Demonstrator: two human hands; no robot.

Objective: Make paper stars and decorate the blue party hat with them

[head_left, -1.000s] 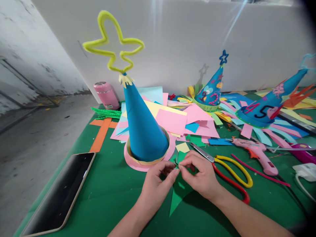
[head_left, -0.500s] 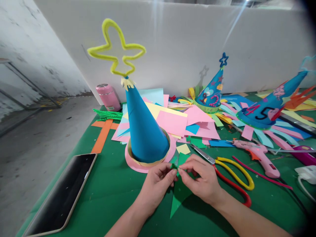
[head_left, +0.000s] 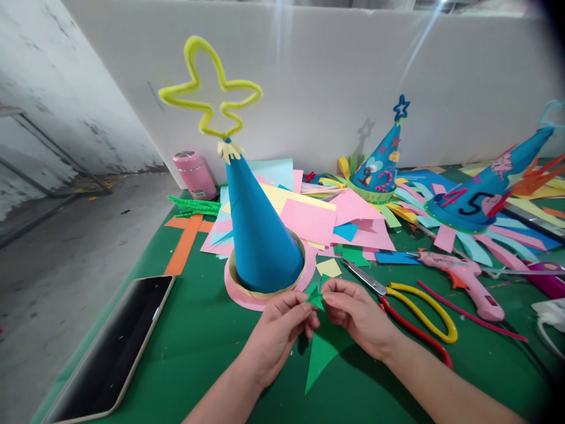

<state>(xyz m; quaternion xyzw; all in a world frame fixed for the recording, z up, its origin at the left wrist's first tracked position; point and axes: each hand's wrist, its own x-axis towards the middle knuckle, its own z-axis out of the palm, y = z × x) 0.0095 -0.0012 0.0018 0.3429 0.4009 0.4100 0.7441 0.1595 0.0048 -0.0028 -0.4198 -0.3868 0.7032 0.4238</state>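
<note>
Between my two hands is a small green paper star (head_left: 315, 297). My left hand (head_left: 282, 321) pinches its left side between thumb and fingers. On its right side, the fingertips of my right hand (head_left: 357, 312) are closed on the star. Beneath my hands a larger green paper piece (head_left: 324, 356) lies on the table. Just beyond them stands a blue paper cone hat (head_left: 260, 229) with a pink brim (head_left: 232, 288), topped by a yellow pipe-cleaner shape (head_left: 212, 97). Scissors (head_left: 412, 306) with red and yellow handles lie to the right of my right hand.
A phone (head_left: 115, 347) lies at the left edge. Behind the hat are coloured paper sheets (head_left: 304, 218), green pipe cleaners (head_left: 194, 206) and a pink bottle (head_left: 194, 175). At the right lie a pink glue gun (head_left: 463, 280) and two decorated hats (head_left: 379, 162), (head_left: 481, 191).
The green paper between my fingers has been turned and opened out, so its star points now show. My right hand has shifted slightly; the things on the table stay put.
</note>
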